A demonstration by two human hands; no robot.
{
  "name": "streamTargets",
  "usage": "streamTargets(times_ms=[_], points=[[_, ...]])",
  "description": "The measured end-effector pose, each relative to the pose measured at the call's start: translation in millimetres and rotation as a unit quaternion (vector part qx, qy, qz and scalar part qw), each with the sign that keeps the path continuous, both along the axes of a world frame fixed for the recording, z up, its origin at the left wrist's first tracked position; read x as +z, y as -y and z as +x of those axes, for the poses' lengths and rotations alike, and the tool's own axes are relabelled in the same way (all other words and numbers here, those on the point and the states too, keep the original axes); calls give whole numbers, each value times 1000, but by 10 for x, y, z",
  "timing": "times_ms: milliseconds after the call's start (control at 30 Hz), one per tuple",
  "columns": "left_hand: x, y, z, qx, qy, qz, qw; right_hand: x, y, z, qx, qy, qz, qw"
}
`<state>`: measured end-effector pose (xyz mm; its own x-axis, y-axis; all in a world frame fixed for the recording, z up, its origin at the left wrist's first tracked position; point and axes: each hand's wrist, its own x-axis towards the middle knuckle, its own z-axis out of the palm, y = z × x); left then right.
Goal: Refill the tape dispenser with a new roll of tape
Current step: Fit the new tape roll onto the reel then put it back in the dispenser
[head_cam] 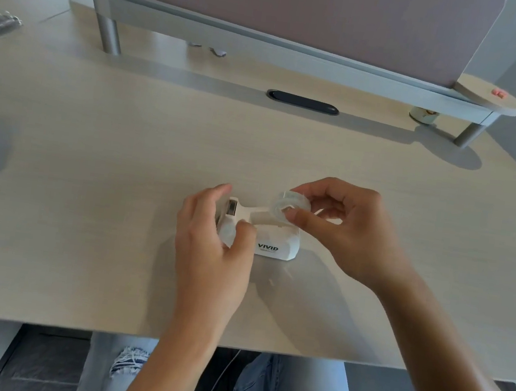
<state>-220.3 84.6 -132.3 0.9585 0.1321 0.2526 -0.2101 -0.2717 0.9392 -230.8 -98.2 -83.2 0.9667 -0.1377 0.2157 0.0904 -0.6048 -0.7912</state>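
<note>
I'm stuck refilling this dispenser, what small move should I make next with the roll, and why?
Probably lower the tape roll into the open cradle of the dispenser. The right hand pinches it just above that empty slot, while the left hand steadies the cutter end.

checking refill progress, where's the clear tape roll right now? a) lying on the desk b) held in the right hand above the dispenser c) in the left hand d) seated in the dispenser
b: the right hand pinches the tape roll above the dispenser, whose slot shows empty.
</note>
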Motion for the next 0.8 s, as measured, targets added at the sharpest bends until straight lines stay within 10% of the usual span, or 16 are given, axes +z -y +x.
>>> streamTargets(times_ms=[800], points=[[-134,-20,-14,-54,-17,23,998,246,-209,54,57,-67,-277,957]])
